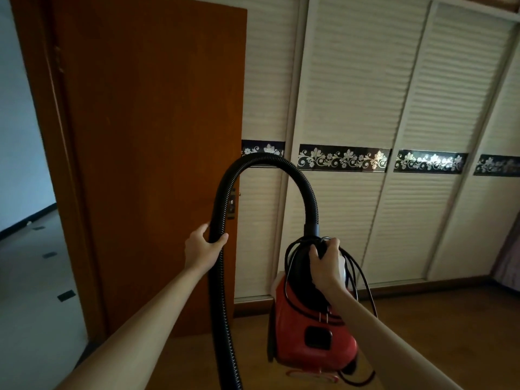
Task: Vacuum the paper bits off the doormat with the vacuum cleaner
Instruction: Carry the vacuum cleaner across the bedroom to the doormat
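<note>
Nearest the camera, two bare forearms reach forward into the dim room. The right hand [326, 266] curls over the black top handle of the red vacuum cleaner [312, 327], fingers wrapped down around it together with loops of the black power cord [363, 280], which droop beside and below the machine. The vacuum cleaner hangs upright from that grip, its base seemingly just above the wooden floor [439, 327], though the gap underneath is too dark to judge.

The left hand [204, 243] is closed around the ribbed black hose [264, 161], thumb on one side and fingers wrapped over the other. From that hand the hose drops straight down past the bottom edge of the view; upward it arches over and comes down into the top of the vacuum cleaner, just beyond the right hand.

Behind the hose stands an open brown wooden door [146, 153], with a pale tiled floor [31, 280] visible through the doorway on the left. Farthest back, a row of white louvred wardrobe doors [354, 88] carries a dark floral band [343, 159] across the middle.
</note>
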